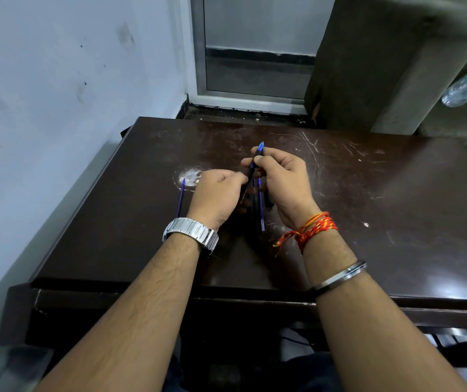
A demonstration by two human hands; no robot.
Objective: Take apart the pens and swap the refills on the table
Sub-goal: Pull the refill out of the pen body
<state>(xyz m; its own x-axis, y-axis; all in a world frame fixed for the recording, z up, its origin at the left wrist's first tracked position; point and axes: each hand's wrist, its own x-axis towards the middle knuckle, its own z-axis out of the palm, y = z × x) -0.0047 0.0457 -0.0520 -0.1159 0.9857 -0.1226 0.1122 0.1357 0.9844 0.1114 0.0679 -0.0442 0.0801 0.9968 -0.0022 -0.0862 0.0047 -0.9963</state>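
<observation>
Both hands share one pen (250, 171) at the frame's centre. The right hand (280, 176) curls its fingers round the blue-tipped upper end and the left hand (215, 193) pinches the dark barrel below, likely to twist the two parts against each other. One refill (180, 198) lies on the desk (368, 207) left of the hands, and a second refill (261, 207) lies between them. I cannot tell what is in the plastic bottle (461, 90) at upper right.

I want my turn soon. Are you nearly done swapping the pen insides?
Partway. Out on the table lie a blue refill left of the left hand and a second refill between the wrists. The left hand and the right hand grip a dark pen with a blue tip. Probably left: slotting the refills in swapped and closing up.
</observation>
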